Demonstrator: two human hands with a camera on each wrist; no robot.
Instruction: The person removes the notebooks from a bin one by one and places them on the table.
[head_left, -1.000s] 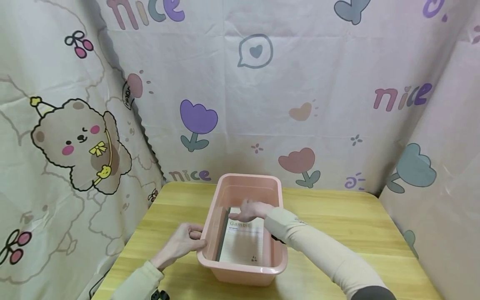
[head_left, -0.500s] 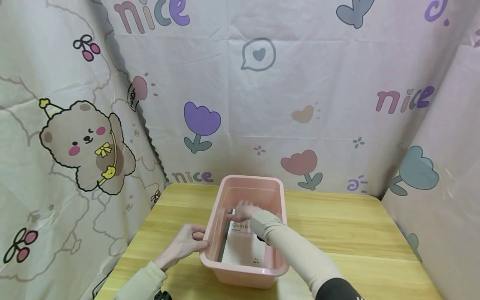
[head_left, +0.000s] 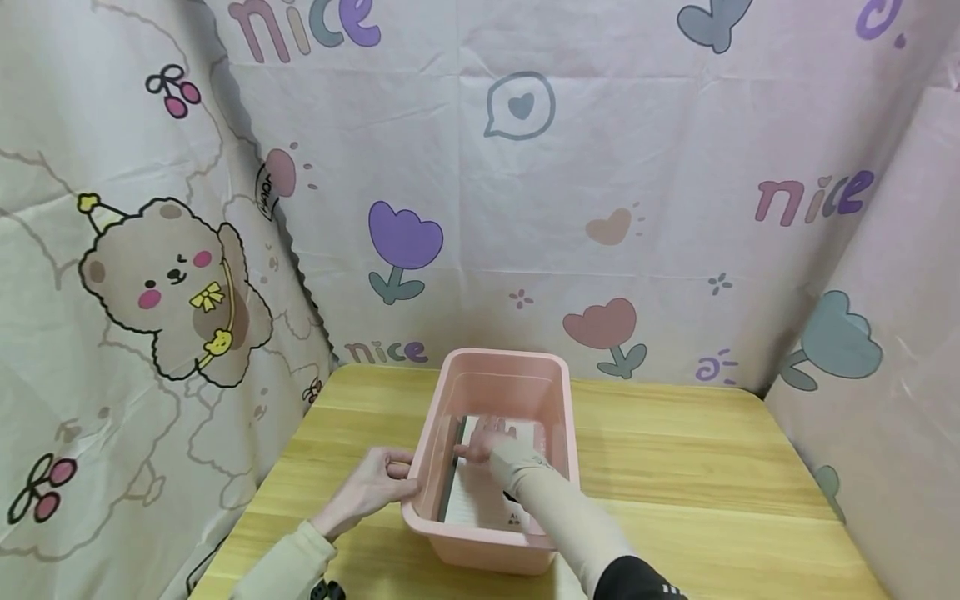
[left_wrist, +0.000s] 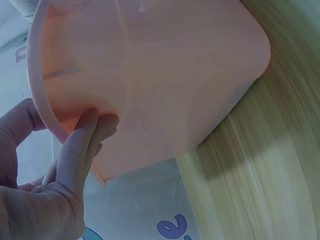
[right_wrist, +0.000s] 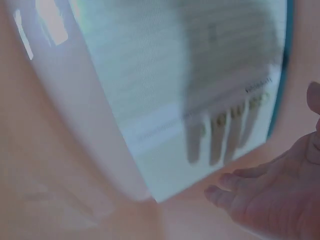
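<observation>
A pink plastic bin [head_left: 517, 385] stands on the table, a white notebook [head_left: 474, 500] with a dark spine lying flat inside. With thumb and fingers, my left hand [head_left: 367, 487] pinches the bin's left rim; the left wrist view shows the fingers against the outer wall [left_wrist: 175, 90]. My right hand [head_left: 483, 440] reaches into the bin above the notebook's far half, fingers extended and somewhat apart. In the right wrist view, that hand [right_wrist: 280, 195] holds nothing and its finger shadows fall on the printed cover [right_wrist: 135, 85]. The sleeve hides part of the notebook.
The wooden table [head_left: 675, 467] extends on both sides of the bin. Patterned cloth [head_left: 495, 217] hangs behind it and at both sides. A small black object [head_left: 327, 590] shows by the left sleeve at the bottom edge.
My right hand has shifted left and a little toward me inside the bin, its forearm swinging left. My left hand keeps its grip on the rim, and the notebook lies as before.
</observation>
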